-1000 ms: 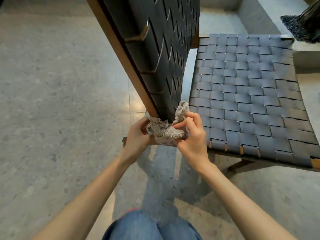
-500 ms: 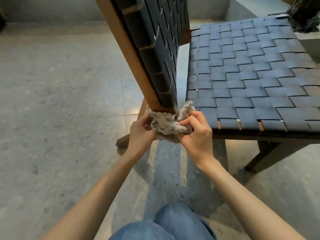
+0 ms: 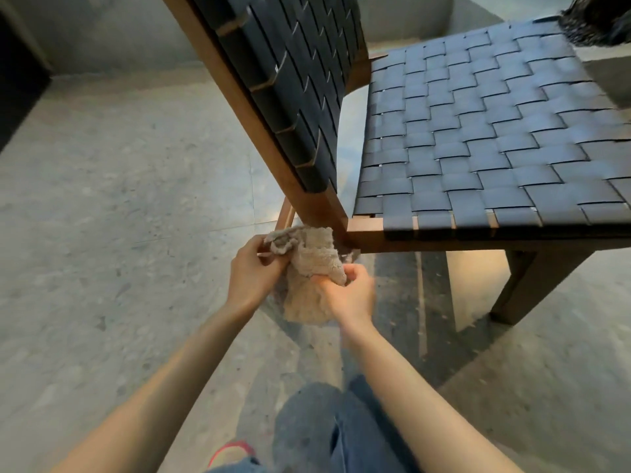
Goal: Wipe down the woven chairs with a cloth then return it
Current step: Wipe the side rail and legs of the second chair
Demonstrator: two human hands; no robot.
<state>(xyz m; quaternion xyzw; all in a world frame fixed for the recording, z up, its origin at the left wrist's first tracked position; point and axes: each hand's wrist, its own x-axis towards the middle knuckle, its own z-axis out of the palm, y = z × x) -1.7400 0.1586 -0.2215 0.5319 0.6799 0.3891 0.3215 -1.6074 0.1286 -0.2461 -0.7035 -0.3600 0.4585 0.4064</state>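
Both hands, left hand (image 3: 252, 272) and right hand (image 3: 348, 291), grip the cloth (image 3: 309, 268) between them below the chair (image 3: 461, 145) corner.

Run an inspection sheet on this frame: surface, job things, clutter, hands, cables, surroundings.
Surface: speckled grey floor.
Job's things: chair, dark woven straps on a wooden frame; cloth bunched by the frame's corner joint.
Clutter: dark fringed thing at the top right edge, beyond the seat.
Hands: left hand pinches the cloth's top edge; right hand grips its middle.
Cables: nothing seen.
Surroundings: grey wall behind; jeans at the bottom.
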